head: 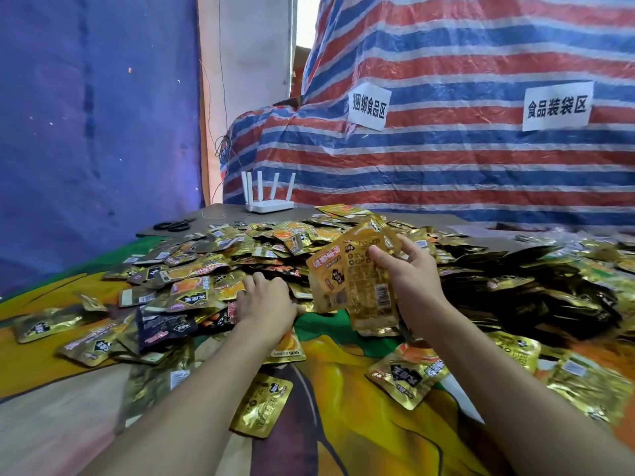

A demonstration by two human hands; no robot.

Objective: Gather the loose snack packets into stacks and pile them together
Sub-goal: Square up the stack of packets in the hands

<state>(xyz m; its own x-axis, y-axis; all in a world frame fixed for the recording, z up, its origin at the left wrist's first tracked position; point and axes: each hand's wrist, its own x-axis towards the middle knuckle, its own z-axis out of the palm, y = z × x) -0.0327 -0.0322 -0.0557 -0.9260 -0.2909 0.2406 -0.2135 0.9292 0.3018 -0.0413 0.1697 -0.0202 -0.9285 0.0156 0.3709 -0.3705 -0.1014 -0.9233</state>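
Hands split: right hand (409, 273) grips upright stack (357, 283), long axis vertical, above mid counter (343, 427). Left hand (264, 304) lies palm-down on loose packets (202, 269), just left of stack; fingertips hidden, grip unclear. I judge left hand nearer the next packet, which must travel rightward.

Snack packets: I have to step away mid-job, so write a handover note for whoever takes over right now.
Right hand grips a small stack of gold packets, held upright above the cloth.
Left hand lies palm down on the loose heap; whether its fingers pinch a packet cannot be told.
Done: only the stack in hand.
Left: nearly all packets lie loose across the cloth; no finished pile is visible.
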